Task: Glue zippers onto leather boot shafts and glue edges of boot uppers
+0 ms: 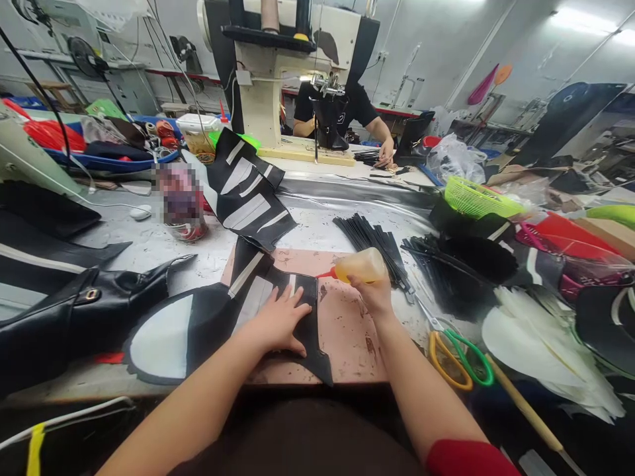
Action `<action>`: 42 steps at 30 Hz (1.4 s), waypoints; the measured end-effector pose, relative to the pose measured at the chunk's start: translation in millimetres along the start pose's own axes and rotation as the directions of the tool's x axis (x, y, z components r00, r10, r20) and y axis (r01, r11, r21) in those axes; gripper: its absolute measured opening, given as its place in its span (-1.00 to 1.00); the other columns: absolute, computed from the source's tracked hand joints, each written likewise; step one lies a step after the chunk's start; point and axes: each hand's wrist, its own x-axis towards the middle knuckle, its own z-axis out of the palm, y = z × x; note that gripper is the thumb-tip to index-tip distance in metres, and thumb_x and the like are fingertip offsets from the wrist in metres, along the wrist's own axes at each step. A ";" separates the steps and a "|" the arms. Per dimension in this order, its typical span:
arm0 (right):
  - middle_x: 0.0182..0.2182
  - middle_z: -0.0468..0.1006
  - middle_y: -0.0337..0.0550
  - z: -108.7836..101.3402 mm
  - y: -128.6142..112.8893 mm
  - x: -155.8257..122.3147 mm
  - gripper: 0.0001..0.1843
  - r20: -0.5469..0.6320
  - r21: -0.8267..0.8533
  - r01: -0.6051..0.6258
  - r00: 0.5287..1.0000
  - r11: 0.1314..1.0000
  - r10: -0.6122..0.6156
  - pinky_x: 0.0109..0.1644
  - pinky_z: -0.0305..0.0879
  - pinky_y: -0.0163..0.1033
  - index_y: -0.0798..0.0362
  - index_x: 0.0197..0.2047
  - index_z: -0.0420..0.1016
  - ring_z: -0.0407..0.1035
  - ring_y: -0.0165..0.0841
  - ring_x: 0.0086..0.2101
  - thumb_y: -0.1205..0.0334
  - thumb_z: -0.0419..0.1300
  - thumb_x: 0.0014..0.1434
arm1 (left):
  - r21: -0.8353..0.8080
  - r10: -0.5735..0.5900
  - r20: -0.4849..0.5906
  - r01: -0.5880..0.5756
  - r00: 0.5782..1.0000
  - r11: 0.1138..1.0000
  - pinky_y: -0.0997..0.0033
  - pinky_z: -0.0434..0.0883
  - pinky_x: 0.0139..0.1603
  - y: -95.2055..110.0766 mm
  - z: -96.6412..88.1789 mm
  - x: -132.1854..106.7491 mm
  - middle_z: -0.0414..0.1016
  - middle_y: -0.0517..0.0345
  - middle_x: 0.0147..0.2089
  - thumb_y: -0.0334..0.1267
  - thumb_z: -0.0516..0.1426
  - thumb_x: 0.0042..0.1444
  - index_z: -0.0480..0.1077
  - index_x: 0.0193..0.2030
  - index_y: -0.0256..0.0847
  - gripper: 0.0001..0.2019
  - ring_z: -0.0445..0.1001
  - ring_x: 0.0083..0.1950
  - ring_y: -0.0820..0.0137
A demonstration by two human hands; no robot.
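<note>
My left hand (280, 318) lies with fingers spread on a black leather piece (310, 344) that has pale reinforcing strips on it. In my right hand (374, 294) is a squeeze bottle (364, 266) of yellowish liquid, tilted on its side. Its red nozzle points left and meets the right edge of the leather piece near the top. Under the leather is a worn pink board (347, 330). A rounded black piece with a white patch (163, 337) joins on at the left, and more black pieces with strips (251, 192) extend up the table.
Right of the board lie a bundle of thin black strips (372, 241) and scissors (459, 357) with orange and green handles. A black leather boot upper (84, 311) lies left. Beyond stands a sewing machine (258, 99), with another person (364, 122) behind it.
</note>
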 end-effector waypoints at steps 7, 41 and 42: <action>-0.25 0.44 -0.04 -1.9 -7.0 -0.9 -0.32 0.040 0.044 0.039 0.998 0.998 -0.041 -0.21 0.38 -0.04 0.10 -0.18 0.30 0.37 -0.17 -0.23 0.04 0.41 -0.39 | -0.017 0.008 -0.015 -0.009 1.000 1.000 -0.16 -0.13 0.24 -1.3 1.5 0.4 -0.15 -0.23 0.34 0.10 0.31 -0.38 0.21 0.13 -0.18 -0.13 -0.24 0.34 -0.09; -0.23 0.50 -0.01 -24.9 -10.9 -26.0 -0.31 0.136 0.052 -0.055 0.990 0.997 0.048 -0.18 0.39 0.04 0.08 -0.16 0.32 0.40 -0.09 -0.20 0.00 0.41 -0.38 | 0.000 0.017 0.005 -0.017 1.000 1.000 -0.15 -0.14 0.24 -0.7 0.0 3.7 -0.17 -0.24 0.35 0.13 0.28 -0.34 0.20 0.12 -0.20 -0.15 -0.24 0.34 -0.09; -0.24 0.50 -0.01 -26.3 -11.5 -27.5 -0.32 0.155 0.046 -0.057 0.987 0.997 0.049 -0.17 0.39 0.04 0.08 -0.17 0.33 0.40 -0.09 -0.20 0.00 0.41 -0.38 | 0.000 0.016 0.005 -0.016 1.000 1.000 -0.14 -0.14 0.24 -0.9 0.3 3.8 -0.18 -0.23 0.35 0.13 0.28 -0.35 0.20 0.11 -0.19 -0.15 -0.23 0.34 -0.08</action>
